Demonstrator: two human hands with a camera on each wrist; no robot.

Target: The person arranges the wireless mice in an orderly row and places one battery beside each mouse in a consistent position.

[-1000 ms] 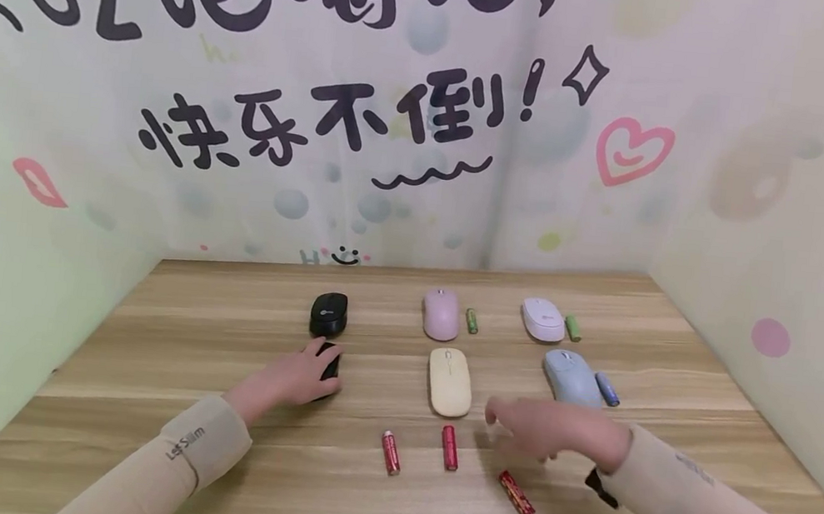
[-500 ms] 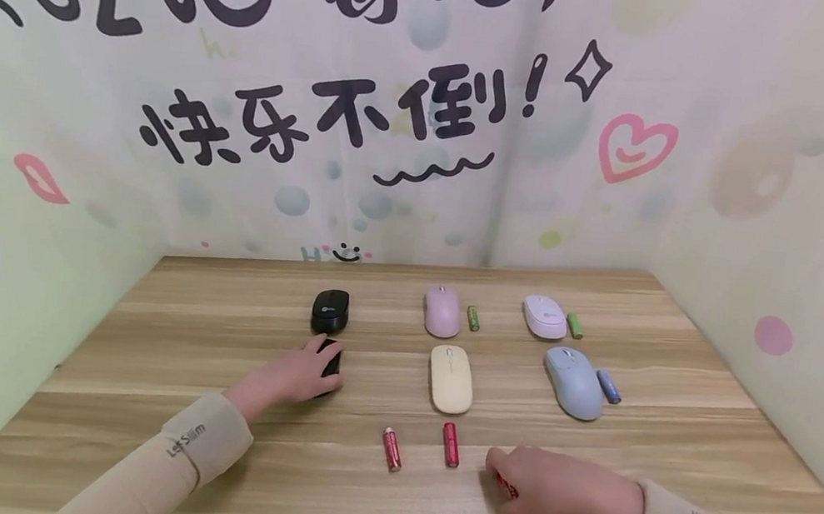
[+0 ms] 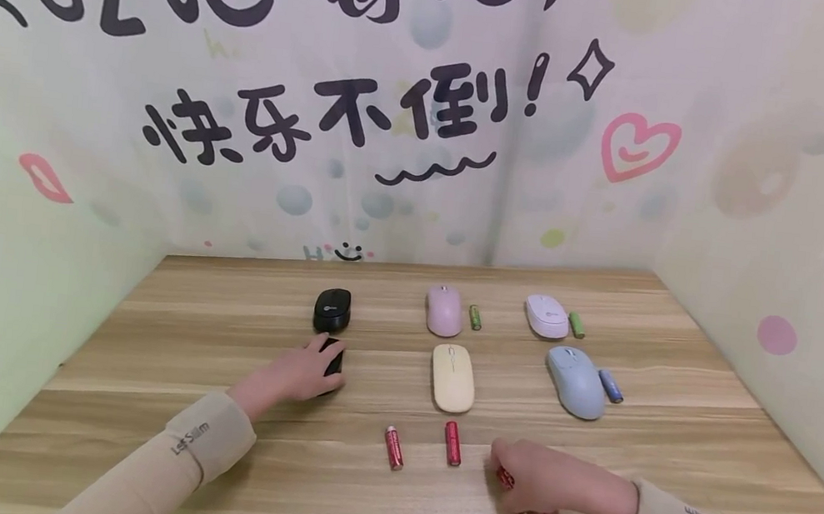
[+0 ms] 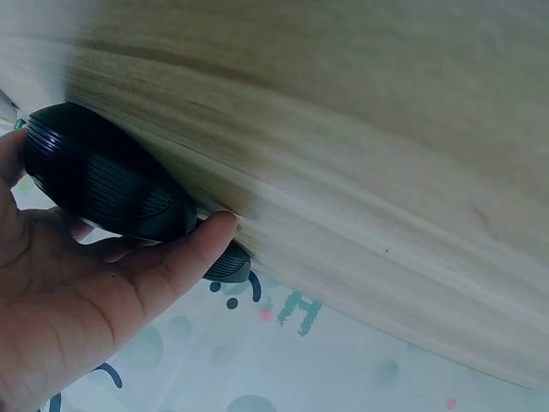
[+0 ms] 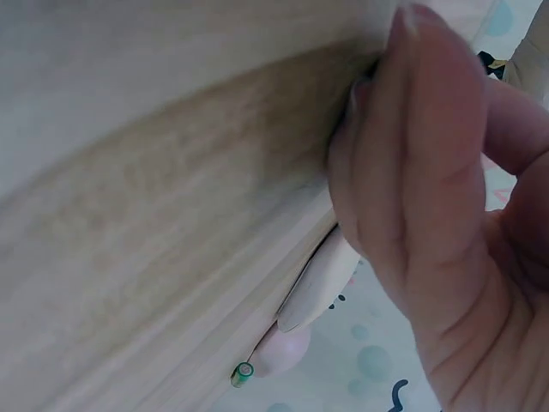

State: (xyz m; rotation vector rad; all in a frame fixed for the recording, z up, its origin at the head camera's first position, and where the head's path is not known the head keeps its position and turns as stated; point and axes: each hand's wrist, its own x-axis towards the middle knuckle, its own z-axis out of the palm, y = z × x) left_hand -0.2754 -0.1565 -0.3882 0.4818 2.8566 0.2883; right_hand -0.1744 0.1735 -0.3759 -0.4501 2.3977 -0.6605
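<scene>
My left hand [image 3: 294, 372] grips a black computer mouse [image 3: 332, 357] on the wooden table, thumb and fingers along its sides. In the left wrist view this mouse [image 4: 103, 176] shows its ribbed side between the digits. Just behind it sits a second black mouse [image 3: 333, 307]. At the front right, my right hand [image 3: 547, 482] pinches a red battery [image 3: 505, 477] close over the table, most of it covered by the fingers. In the right wrist view the curled fingers [image 5: 420, 172] hide the battery. Two more red batteries, one nearer [image 3: 453, 444] and one farther left [image 3: 394, 448], lie between the hands.
A cream mouse [image 3: 453, 379] lies mid-table. Behind it are a pink mouse [image 3: 444, 311] and a green battery [image 3: 476, 317]. To the right are a white mouse [image 3: 546, 316], another green battery [image 3: 577, 325], a blue mouse [image 3: 575, 383] and a blue battery [image 3: 611, 386]. Printed cloth walls [image 3: 416, 216] enclose the table.
My right hand has come down toward the front edge from beside the blue mouse and taken hold of the rightmost red battery. The left hand stays on the black mouse.
</scene>
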